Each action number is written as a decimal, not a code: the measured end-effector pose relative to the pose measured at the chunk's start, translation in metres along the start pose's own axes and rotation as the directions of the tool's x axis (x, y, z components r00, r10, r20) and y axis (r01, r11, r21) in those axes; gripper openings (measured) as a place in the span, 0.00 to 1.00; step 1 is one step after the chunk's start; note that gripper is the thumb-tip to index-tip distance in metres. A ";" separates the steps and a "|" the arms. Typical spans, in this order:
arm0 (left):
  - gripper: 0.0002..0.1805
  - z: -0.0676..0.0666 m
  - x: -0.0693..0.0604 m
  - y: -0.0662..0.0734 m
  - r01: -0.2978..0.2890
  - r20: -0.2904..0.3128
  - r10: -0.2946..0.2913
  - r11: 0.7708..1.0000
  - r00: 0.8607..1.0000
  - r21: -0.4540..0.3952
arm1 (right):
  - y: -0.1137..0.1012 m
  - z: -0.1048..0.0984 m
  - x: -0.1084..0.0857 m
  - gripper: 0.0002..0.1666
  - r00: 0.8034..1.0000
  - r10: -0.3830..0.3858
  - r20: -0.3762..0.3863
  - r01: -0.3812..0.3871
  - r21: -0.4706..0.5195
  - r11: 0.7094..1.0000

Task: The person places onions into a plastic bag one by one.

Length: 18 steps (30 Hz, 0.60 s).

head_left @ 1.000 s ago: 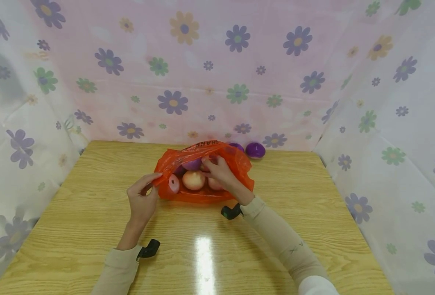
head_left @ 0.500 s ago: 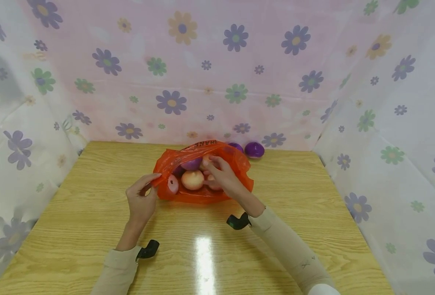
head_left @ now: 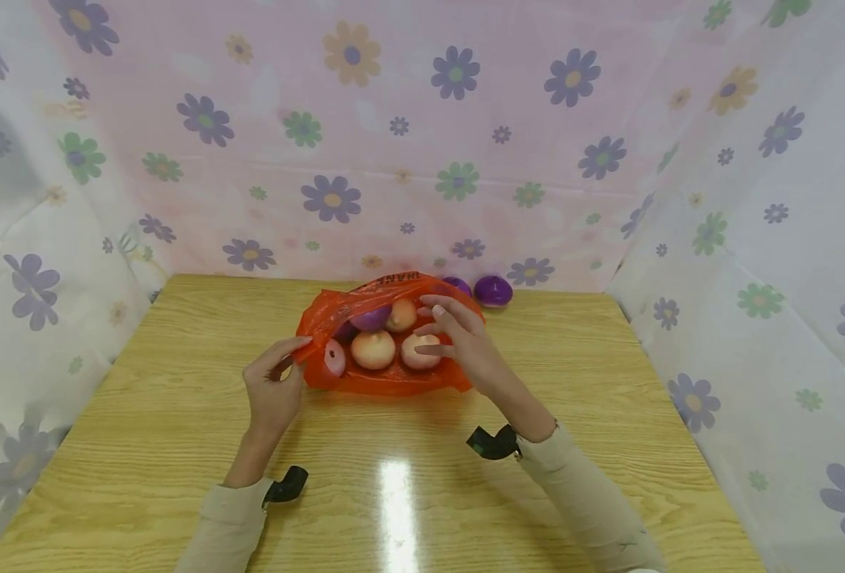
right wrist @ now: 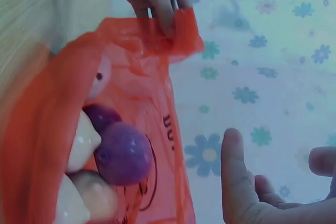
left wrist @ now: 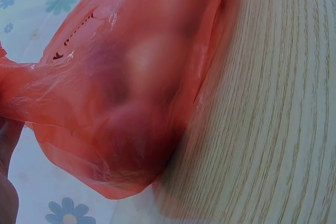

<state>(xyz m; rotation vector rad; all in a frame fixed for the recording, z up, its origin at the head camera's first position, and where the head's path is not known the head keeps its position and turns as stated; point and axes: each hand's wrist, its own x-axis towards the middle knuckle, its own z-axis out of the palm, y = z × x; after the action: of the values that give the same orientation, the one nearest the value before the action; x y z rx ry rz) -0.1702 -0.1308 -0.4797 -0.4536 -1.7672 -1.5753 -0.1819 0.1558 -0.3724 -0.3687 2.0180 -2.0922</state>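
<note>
Pinching the red plastic bag [head_left: 387, 386] at its left rim, left-to-right across the desk [head_left: 573, 366], is the left hand [head_left: 274, 390]; the right hand [head_left: 476, 350], empty, fingers spread, hovers over its right end, nearer two purple onions [head_left: 493, 292] just beyond.

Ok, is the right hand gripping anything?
No, in the right wrist view the right hand has its fingers spread, with nothing between them.
</note>
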 end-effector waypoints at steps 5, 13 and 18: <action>0.13 0.000 0.000 0.000 0.002 -0.002 -0.002 1.000 1.000 0.005 | -0.002 -0.020 -0.002 0.26 0.994 -0.064 -0.087 0.067 0.027 0.997; 0.14 -0.001 0.000 -0.001 0.004 0.006 -0.004 1.000 1.000 0.002 | 0.025 -0.066 0.010 0.15 0.943 -0.059 -0.327 0.109 0.135 0.985; 0.12 -0.001 0.000 -0.002 0.007 0.008 -0.007 1.000 1.000 0.002 | 0.058 -0.099 0.020 0.17 0.903 0.012 -0.430 0.031 0.093 0.995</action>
<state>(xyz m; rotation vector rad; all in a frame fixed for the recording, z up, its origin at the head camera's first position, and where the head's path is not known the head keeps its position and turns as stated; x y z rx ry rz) -0.1709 -0.1318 -0.4813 -0.4541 -1.7779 -1.5791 -0.2342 0.2408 -0.4328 0.1188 2.1199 -2.4375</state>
